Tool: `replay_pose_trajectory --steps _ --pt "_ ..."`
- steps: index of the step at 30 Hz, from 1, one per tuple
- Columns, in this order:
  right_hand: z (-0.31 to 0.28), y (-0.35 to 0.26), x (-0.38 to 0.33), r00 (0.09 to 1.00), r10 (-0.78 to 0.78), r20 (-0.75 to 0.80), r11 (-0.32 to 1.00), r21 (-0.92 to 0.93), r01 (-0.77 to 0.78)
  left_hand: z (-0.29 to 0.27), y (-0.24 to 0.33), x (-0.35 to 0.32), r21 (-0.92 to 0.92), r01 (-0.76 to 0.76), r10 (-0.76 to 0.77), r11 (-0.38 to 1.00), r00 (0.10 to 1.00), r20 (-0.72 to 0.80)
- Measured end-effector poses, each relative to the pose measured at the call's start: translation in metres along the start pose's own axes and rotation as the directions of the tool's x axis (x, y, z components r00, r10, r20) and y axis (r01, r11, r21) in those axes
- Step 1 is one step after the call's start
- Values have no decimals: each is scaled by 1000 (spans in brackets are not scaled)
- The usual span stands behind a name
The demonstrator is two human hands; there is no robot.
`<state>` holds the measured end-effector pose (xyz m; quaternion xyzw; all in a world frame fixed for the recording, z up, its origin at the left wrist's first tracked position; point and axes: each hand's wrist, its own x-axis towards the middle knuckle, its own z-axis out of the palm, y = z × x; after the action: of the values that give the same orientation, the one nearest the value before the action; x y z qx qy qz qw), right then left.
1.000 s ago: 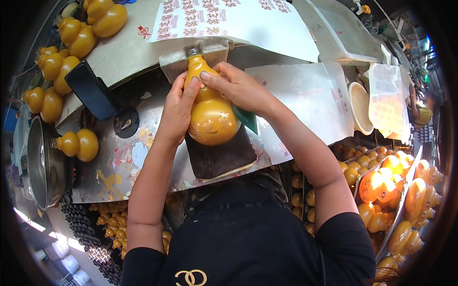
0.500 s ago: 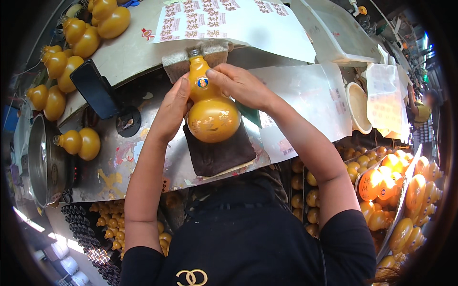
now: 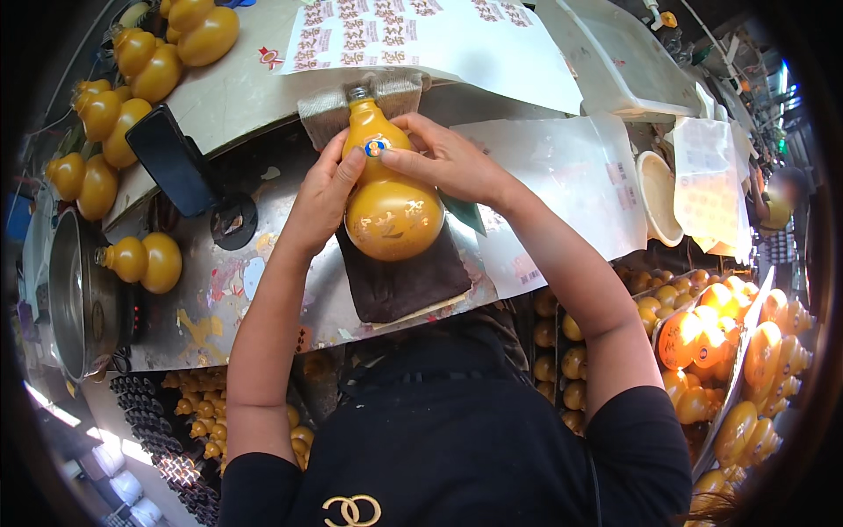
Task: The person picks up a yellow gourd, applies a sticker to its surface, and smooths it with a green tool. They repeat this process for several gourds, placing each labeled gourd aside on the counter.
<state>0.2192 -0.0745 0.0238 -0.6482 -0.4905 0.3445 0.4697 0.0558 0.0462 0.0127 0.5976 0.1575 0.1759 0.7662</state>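
A yellow gourd-shaped bottle (image 3: pixel 395 220) lies on the bench, its threaded neck pointing away from me on a folded grey cloth (image 3: pixel 313 119). Its wide end rests over a dark folded cloth (image 3: pixel 399 285). My left hand (image 3: pixel 320 198) wraps the bottle's left side, thumb at its narrow waist. From the right, my right hand (image 3: pixel 443 162) grips the upper bulb, its thumb beside a small round blue decal (image 3: pixel 377 147). Gold lettering marks the lower bulb. The fingers behind the bottle are partly hidden.
A sheet of printed decals (image 3: pixel 421 44) lies at the back. At left stand a phone on a stand (image 3: pixel 171 158), a metal pan (image 3: pixel 75 299) and several more gourd bottles (image 3: pixel 158 263). Translucent paper (image 3: pixel 553 193) and a pale bowl (image 3: pixel 657 198) are at right.
Both thumbs have shifted on the bottle: the left in toward the decal, the right down to just below it. The bottle has turned slightly between my hands.
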Motion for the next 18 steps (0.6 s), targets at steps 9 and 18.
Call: replay_pose_trajectory --steps 9,18 --pt "-3 -20 6 992 109 59 989 -106 -102 4 10 -2 110 -1 -1 994 1000 20" --pt "-10 -37 -1 967 218 134 974 34 -225 10 28 -1 -282 182 -171 942 983 64"
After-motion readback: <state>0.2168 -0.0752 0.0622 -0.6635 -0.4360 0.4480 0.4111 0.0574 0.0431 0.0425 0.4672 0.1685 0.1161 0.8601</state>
